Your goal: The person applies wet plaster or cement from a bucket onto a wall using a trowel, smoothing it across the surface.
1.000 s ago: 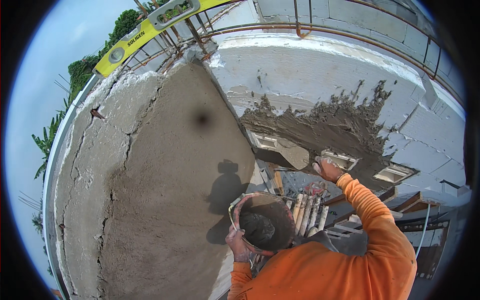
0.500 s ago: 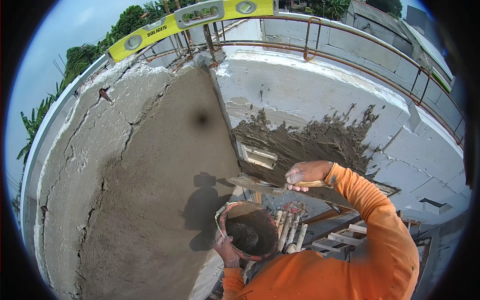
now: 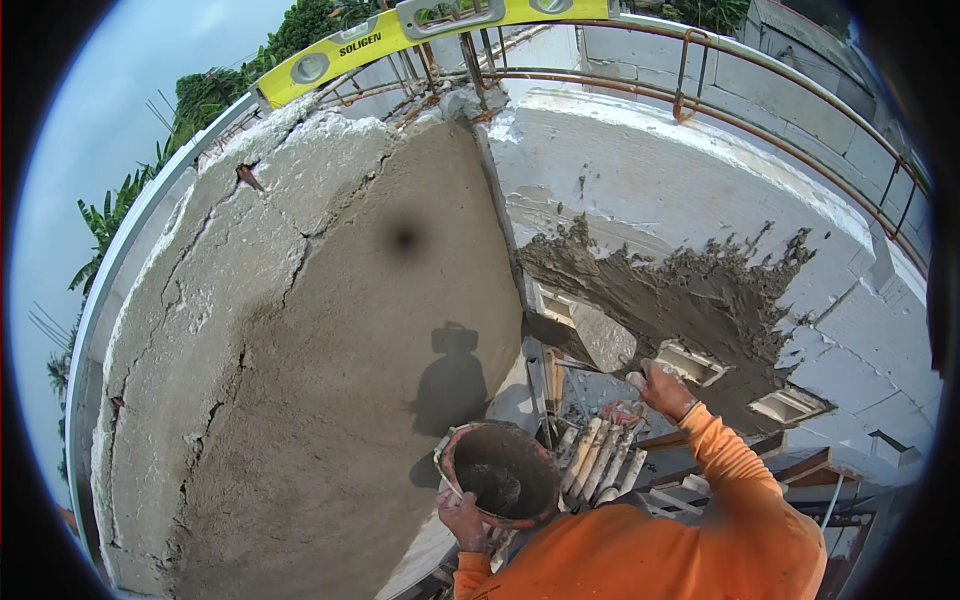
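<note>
My left hand [image 3: 462, 517] grips the near left rim of a bucket [image 3: 547, 512], which is tilted and has wet grey mortar [image 3: 492, 490] in its bottom. Closed around a trowel handle, my right hand [image 3: 664, 390] is just in front of the white block wall. The trowel blade [image 3: 606, 343] points up and left, close to the corner and partly in front of a cream rectangular frame [image 3: 556, 305] set in the wall. Rough wet mortar [image 3: 690, 295] is smeared over part of the white wall [image 3: 640, 185].
At left rises a grey plastered wall [image 3: 370, 330] with cracks along its upper part. A yellow spirit level [image 3: 370, 45] lies across its top by rusty rebar [image 3: 600, 80]. Two more frames [image 3: 690, 362] sit right of my hand. Bamboo poles [image 3: 603, 455] and timber are below.
My right hand and the trowel have moved down, uncovering a second frame, and the blade has turned its face into view. The whole view has shifted; my left hand still holds the bucket.
</note>
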Tool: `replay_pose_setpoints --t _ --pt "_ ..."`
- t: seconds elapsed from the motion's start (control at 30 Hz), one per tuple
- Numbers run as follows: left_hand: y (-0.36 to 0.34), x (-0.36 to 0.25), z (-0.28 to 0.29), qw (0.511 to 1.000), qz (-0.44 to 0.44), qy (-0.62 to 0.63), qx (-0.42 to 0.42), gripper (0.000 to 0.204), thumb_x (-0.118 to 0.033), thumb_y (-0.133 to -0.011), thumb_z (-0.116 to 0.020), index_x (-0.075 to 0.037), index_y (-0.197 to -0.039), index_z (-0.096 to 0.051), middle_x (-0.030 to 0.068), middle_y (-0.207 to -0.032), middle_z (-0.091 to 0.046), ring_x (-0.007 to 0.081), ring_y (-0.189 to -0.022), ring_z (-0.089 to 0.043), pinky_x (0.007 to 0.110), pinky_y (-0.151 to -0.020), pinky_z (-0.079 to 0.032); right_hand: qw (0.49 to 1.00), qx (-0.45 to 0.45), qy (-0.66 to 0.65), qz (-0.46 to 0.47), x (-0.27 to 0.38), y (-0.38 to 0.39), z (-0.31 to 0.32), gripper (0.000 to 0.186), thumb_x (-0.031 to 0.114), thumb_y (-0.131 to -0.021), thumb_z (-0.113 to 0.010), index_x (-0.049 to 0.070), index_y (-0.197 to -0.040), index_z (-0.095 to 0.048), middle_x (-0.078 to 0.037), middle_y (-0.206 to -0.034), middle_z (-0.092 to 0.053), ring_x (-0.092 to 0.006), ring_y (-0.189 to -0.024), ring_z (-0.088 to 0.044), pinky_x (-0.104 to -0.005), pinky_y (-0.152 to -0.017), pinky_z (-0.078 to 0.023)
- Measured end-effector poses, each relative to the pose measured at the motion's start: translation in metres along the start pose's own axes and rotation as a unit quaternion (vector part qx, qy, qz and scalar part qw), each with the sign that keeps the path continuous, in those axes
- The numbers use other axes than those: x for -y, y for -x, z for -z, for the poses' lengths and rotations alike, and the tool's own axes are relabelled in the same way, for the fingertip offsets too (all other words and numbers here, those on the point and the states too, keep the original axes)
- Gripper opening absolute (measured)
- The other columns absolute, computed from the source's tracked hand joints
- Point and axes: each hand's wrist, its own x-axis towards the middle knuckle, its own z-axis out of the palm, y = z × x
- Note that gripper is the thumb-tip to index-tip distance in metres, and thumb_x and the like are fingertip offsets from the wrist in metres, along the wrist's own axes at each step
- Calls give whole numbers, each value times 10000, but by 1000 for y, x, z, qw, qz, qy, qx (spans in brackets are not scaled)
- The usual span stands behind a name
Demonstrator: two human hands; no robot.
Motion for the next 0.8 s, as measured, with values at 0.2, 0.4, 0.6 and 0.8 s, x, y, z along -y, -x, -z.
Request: replay_pose_setpoints --t 0.2,0.4,0.6,0.8 --pt "11 -10 53 994 54 -97 -18 207 0 -830 -639 -60 -662 -536 -30 -671 -572 60 -568 -501 239 -552 -403 991 80 87 -58 -18 -26 -91 408 364 -1023 -578 -31 -1123 -609 -332 -984 -667 -498 -945 -667 -558 -803 -513" --pt "12 17 107 988 115 -70 -69 93 24 -790 -660 -1 -864 -610 40 -797 -626 121 -638 -573 300 -547 -470 986 -130 5 100 11 -93 -102 373 324 -994 -592 2 -1182 -580 -284 -1082 -700 -491 -1000 -675 -583 -897 -506" --pt "21 59 139 951 186 -200 -144 327 -11 -753 -677 -16 -995 -458 104 -914 -559 182 -704 -576 346 -554 -487 992 -84 39 88 9 -134 -96 357 305 -1007 -578 -2 -1189 -574 -275 -1044 -707 -471 -994 -682 -575 -874 -518" --pt "38 62 131 949 223 -94 -204 326 -40 -770 -665 -44 -1055 -508 73 -875 -583 166 -635 -559 314 -485 -424 979 -186 -3 85 12 -117 -68 345 312 -1000 -590 -13 -1113 -623 -277 -970 -709 -471 -929 -689 -552 -838 -535"
